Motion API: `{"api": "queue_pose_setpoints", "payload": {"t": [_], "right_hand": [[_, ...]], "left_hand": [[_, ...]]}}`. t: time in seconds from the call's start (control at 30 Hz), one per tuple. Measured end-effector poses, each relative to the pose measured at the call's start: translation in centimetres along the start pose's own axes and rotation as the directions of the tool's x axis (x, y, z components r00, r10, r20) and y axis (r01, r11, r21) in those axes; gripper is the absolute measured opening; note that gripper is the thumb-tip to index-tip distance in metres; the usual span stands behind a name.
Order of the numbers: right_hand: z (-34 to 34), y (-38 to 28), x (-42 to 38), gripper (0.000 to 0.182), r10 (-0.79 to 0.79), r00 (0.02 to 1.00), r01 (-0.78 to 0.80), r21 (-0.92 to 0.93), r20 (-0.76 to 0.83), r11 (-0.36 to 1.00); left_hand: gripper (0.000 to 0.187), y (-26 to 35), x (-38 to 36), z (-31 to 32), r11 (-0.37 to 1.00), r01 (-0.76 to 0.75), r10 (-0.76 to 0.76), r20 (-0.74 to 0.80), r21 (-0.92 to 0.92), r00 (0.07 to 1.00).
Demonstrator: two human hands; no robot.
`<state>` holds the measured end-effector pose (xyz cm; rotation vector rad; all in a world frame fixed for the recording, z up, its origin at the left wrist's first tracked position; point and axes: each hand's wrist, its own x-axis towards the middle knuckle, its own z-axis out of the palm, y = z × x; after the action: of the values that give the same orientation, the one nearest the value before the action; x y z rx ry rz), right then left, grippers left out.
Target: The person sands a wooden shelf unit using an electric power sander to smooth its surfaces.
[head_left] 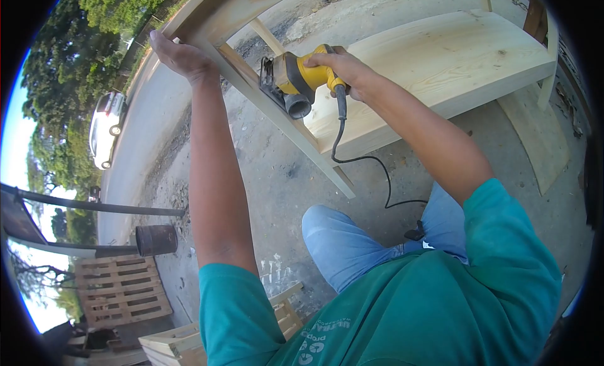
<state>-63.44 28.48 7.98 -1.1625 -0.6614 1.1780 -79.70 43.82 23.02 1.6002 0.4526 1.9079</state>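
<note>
A yellow and black power sander (302, 75) is held in my right hand (347, 70), its fingers wrapped round the grip. The sander's flat pad rests against a narrow wooden leg (286, 117) of a pale wooden furniture frame. A black cord (385, 171) runs from the tool down past my knees. My left hand (182, 59) is at the upper left, against the corner where the leg meets the wide top board (229, 11); its fingers are partly hidden behind the wood. A broad lower board (440, 64) spans the frame to the right.
A loose wooden board (538, 133) lies on the concrete floor at the right. At the lower left are a rusty metal bucket (156, 240), a wooden pallet (123, 290) and another wooden frame (170, 344). A white car (106, 130) is on the road beyond.
</note>
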Motion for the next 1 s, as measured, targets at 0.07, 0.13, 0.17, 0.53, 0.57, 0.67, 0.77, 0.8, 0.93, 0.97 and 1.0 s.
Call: {"api": "queue_pose_setpoints", "payload": {"t": [0.07, 0.13, 0.17, 0.53, 0.57, 0.67, 0.77, 0.8, 0.93, 0.97, 1.0], "right_hand": [[-0.7, 1.7, -0.6, 0.090, 0.040, 0.999, -0.041, 0.036, 0.016, 0.999], [-0.9, 2.7, -0.8, 0.069, 0.076, 0.997, -0.077, 0.080, 0.020, 0.994], [-1.0, 2.2, -1.2, 0.061, 0.088, 0.994, -0.094, 0.090, 0.061, 0.992], [0.9, -5.3, 1.0, 0.085, -0.144, 0.976, 0.161, -0.090, 0.165, 0.983], [0.8, -4.7, 0.3, 0.085, -0.142, 0.980, 0.157, -0.099, 0.141, 0.983], [-0.8, -0.2, -1.2, 0.096, -0.004, 0.994, 0.012, -0.083, 0.106, 0.996], [-2.2, 4.4, -2.3, 0.098, 0.122, 0.988, -0.121, -0.013, 0.099, 0.993], [-2.5, 5.3, -2.7, 0.097, 0.130, 0.987, -0.131, 0.003, 0.094, 0.991], [-2.8, 5.5, -3.3, 0.100, 0.152, 0.984, -0.153, -0.002, 0.092, 0.988], [-2.8, 5.0, -3.8, 0.100, 0.109, 0.988, -0.110, -0.001, 0.105, 0.994], [-2.9, 4.7, -4.4, 0.101, 0.072, 0.990, -0.073, 0.000, 0.118, 0.997]], "left_hand": [[0.051, -0.1, 0.1, 0.0, 1.000, -0.005, 0.005, -0.011, -0.007, 1.000], [0.047, -0.3, 0.3, 0.0, 1.000, -0.011, 0.011, -0.016, -0.011, 1.000], [0.046, -0.1, 0.2, 0.1, 0.999, -0.010, 0.009, -0.007, -0.031, 1.000], [0.036, 0.5, 0.0, 0.3, 0.998, -0.055, 0.056, -0.002, 0.035, 0.998], [0.035, 0.5, 0.0, 0.4, 0.998, -0.059, 0.059, -0.007, 0.039, 0.998], [0.034, 0.4, 0.3, 0.6, 0.997, -0.065, 0.066, -0.012, 0.049, 0.998], [0.032, 0.8, 0.2, 0.9, 0.995, -0.071, 0.072, -0.011, 0.064, 0.997], [0.032, 0.9, 0.1, 1.1, 0.995, -0.074, 0.076, -0.020, 0.071, 0.997], [0.031, -0.1, 1.0, 1.1, 0.993, -0.094, 0.093, 0.013, 0.068, 0.996], [0.031, -0.2, 1.2, 1.5, 0.990, -0.106, 0.104, 0.018, 0.091, 0.994], [0.032, -0.3, 1.3, 1.7, 0.987, -0.112, 0.111, 0.021, 0.117, 0.994]]}}
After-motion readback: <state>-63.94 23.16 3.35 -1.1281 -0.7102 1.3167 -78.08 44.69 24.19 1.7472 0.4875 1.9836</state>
